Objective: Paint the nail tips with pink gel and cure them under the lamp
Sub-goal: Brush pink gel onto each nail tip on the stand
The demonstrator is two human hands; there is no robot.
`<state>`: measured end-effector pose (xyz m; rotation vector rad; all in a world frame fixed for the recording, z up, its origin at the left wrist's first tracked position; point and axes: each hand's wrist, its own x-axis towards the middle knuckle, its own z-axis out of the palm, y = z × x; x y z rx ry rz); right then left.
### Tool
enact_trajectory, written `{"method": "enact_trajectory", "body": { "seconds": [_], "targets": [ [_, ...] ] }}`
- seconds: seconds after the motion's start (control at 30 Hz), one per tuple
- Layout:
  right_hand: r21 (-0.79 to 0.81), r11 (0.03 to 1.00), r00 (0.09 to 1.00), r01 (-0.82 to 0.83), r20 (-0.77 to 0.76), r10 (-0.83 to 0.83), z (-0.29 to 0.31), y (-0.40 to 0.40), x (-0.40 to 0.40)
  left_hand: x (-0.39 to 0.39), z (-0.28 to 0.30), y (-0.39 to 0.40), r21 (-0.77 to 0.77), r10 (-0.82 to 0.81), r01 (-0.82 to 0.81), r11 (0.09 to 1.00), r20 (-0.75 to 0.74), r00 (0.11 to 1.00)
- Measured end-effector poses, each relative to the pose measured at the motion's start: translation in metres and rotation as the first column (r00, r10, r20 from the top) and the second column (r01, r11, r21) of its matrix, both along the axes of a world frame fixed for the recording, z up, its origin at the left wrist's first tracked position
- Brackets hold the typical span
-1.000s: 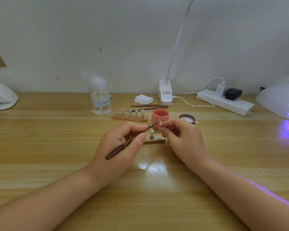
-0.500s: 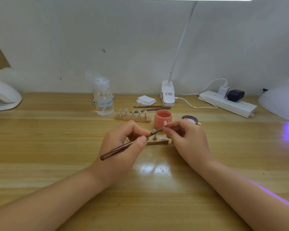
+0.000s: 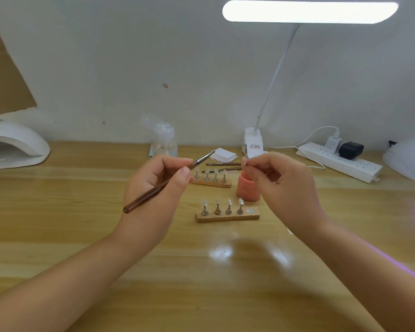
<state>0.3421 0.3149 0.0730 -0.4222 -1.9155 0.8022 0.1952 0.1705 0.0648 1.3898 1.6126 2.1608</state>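
Brush and nail tip raised above the stands, head view.

I see my left hand pinching the brush, bristles aimed toward my right hand, which pinches a small nail tip, presumably lifted for a steadier stroke. The pink gel jar sits just behind the near stand, whose fifth spot is empty. The lit curing lamp lies well right of the jar, with bare table between.

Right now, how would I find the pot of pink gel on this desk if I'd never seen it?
Start at the white clip-on desk lamp standing at the back of the wooden desk and come straight toward you. Just in front of its base, partly behind the right hand, stands a small round pink pot. It is the only pink thing there; the two holders beside it are flat wooden strips with metal pegs.
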Motion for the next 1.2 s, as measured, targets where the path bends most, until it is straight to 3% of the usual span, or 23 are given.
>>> {"method": "enact_trajectory", "body": {
  "seconds": [0.23, 0.5, 1.2],
  "targets": [
    [-0.048, 0.999, 0.994, -0.016, -0.108, 0.011, 0.021, -0.018, -0.047, -0.017, 0.012, -0.013, 0.086, 0.073, -0.06, 0.994, -0.157, 0.985],
    [-0.097, 0.995, 0.999, 0.033, -0.018, -0.035, 0.003, -0.021, -0.057, -0.015, -0.004, -0.012, 0.074, 0.106, -0.087, 0.993, -0.319, 0.942],
    [-0.091, 0.996, 1.0, 0.026, -0.013, -0.027, -0.002, -0.018, -0.056, -0.012, -0.006, -0.011, -0.013, 0.081, -0.091, 0.996, -0.342, 0.936]
  ]
}}
